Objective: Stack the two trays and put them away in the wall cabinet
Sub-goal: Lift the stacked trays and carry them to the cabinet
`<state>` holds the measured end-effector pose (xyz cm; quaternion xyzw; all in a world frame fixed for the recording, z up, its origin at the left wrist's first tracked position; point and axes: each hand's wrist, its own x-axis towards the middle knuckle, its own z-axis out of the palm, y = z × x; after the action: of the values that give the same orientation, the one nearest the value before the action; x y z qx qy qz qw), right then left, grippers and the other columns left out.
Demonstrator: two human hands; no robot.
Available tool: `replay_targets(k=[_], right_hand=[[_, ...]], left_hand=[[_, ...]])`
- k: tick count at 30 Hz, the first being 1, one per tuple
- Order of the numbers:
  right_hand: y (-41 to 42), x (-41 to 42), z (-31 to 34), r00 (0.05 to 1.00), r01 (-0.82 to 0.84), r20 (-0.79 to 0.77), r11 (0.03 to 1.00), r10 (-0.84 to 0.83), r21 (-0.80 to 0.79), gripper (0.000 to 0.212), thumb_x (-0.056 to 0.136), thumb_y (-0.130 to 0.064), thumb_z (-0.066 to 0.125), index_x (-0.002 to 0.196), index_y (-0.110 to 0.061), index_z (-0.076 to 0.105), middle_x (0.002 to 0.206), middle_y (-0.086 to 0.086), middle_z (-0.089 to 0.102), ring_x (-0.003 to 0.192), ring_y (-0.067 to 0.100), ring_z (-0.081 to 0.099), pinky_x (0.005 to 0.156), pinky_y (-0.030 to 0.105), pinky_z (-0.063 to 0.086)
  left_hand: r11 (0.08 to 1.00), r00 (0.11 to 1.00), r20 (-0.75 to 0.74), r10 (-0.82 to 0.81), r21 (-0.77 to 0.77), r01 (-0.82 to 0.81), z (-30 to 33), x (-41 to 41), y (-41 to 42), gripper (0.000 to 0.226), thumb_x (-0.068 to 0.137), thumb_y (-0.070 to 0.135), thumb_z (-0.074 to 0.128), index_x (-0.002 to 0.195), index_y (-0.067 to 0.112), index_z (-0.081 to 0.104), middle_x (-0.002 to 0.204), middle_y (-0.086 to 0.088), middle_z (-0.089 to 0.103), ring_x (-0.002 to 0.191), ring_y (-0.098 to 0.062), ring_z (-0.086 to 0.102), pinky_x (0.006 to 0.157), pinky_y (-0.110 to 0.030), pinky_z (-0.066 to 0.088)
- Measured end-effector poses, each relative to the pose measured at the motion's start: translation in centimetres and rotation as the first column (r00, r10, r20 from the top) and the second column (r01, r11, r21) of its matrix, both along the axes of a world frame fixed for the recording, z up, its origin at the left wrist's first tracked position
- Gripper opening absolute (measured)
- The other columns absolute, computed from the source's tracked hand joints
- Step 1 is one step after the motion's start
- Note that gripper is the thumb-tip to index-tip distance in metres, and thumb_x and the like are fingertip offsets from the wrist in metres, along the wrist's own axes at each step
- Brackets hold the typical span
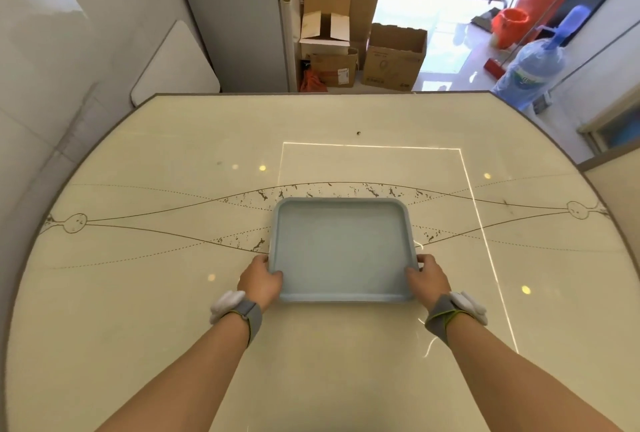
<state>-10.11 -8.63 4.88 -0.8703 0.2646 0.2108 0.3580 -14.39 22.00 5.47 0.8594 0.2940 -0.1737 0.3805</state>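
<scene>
- At centre frame, slightly low: pale blue tray [343, 251], rectangular with rounded corners, on or just above cream table [145, 293]; contact not determinable. One tray or a nested pair: cannot tell.
- Left hand [259, 281]: closed on tray's lower-left edge, thumb over rim.
- Right hand [427, 279]: closed on tray's lower-right edge, thumb over rim.
- Grey wrist straps [247, 319] with white pods on both forearms.
- Upper centre of frame, beyond table: cardboard boxes [394, 57] on floor.
- Upper right: blue water bottle [531, 71], orange bucket [509, 25].
- Wall cabinet: not identified.
</scene>
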Motion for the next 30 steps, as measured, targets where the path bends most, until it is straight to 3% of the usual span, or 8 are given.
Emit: replay_targets(k=[3, 6, 8, 15, 23, 26, 30], right_hand=[[-0.8, -1.0, 0.1, 0.997, 0.072, 0.024, 0.997, -0.072, -0.012, 0.029, 0.093, -0.021, 0.048, 0.12, -0.01, 0.052, 0.113, 0.016, 0.061, 0.096, 0.034, 0.059, 0.082, 0.04, 0.049], [-2.0, -2.7, 0.2, 0.983, 0.165, 0.072, 0.986, -0.166, 0.016, 0.015, 0.095, -0.025, 0.045, 0.104, -0.012, 0.046, 0.094, 0.01, 0.059, 0.071, 0.021, 0.053, 0.069, 0.036, 0.043], [-3.6, -4.3, 0.6, 0.957, 0.27, 0.107, 0.963, -0.27, 0.019, 0.014, 0.096, -0.025, 0.043, 0.102, -0.012, 0.043, 0.091, 0.009, 0.055, 0.067, 0.017, 0.049, 0.065, 0.035, 0.04], [-11.6, -9.9, 3.6, 0.832, 0.526, 0.2, 0.851, -0.517, 0.01, 0.023, 0.097, -0.032, 0.04, 0.107, -0.015, 0.052, 0.099, 0.011, 0.056, 0.091, 0.035, 0.055, 0.086, 0.051, 0.052], [-22.2, -19.1, 5.3, 0.666, 0.647, 0.379, 0.75, -0.642, 0.134, 0.022, 0.099, -0.026, 0.041, 0.109, -0.013, 0.055, 0.099, 0.01, 0.061, 0.088, 0.03, 0.055, 0.076, 0.037, 0.043], [-27.3, -22.9, 6.0, 0.596, 0.68, 0.429, 0.711, -0.679, 0.18, 0.021, 0.098, -0.026, 0.042, 0.11, -0.014, 0.054, 0.1, 0.009, 0.06, 0.089, 0.029, 0.054, 0.075, 0.034, 0.041], [-35.8, -28.2, 7.3, 0.567, 0.655, 0.501, 0.727, -0.653, 0.205, 0.026, 0.099, -0.026, 0.039, 0.12, -0.02, 0.054, 0.101, 0.0, 0.058, 0.091, 0.025, 0.055, 0.078, 0.034, 0.042]], left_hand=[[0.999, 0.999, -0.025, -0.029, 0.032, 0.03, 0.2, 1.1, -0.4, 0.023, 0.093, 0.021, 0.051, 0.103, 0.004, 0.062, 0.102, -0.017, 0.069, 0.097, -0.039, 0.063, 0.08, -0.039, 0.05], [0.999, 0.999, -0.004, -0.044, 0.021, 0.044, 0.3, 2.1, -2.0, 0.029, 0.099, 0.025, 0.043, 0.115, 0.002, 0.051, 0.109, -0.023, 0.064, 0.099, -0.041, 0.06, 0.077, -0.039, 0.044], [0.995, 0.994, -0.013, -0.104, 0.002, 0.104, 0.9, 2.8, -4.2, 0.033, 0.101, 0.025, 0.04, 0.123, 0.001, 0.046, 0.116, -0.025, 0.062, 0.101, -0.042, 0.06, 0.081, -0.04, 0.045], [0.946, 0.944, 0.134, -0.301, -0.087, 0.314, 4.1, 2.8, -13.5, 0.018, 0.099, 0.027, 0.042, 0.098, 0.009, 0.043, 0.093, -0.016, 0.061, 0.085, -0.037, 0.06, 0.068, -0.038, 0.042], [0.862, 0.822, 0.295, -0.487, 0.01, 0.507, 7.4, -0.9, -25.8, 0.026, 0.096, 0.025, 0.048, 0.096, -0.001, 0.053, 0.086, -0.018, 0.06, 0.078, -0.035, 0.055, 0.067, -0.042, 0.044], [0.83, 0.778, 0.328, -0.536, 0.037, 0.557, 7.8, -3.2, -32.0, 0.024, 0.096, 0.025, 0.047, 0.1, 0.003, 0.055, 0.093, -0.016, 0.064, 0.081, -0.034, 0.058, 0.069, -0.04, 0.045], [0.812, 0.763, 0.386, -0.518, -0.058, 0.581, 8.7, -7.8, -40.4, 0.038, 0.094, 0.024, 0.045, 0.131, 0.02, 0.051, 0.103, -0.002, 0.062, 0.087, -0.026, 0.06, 0.072, -0.035, 0.049]])
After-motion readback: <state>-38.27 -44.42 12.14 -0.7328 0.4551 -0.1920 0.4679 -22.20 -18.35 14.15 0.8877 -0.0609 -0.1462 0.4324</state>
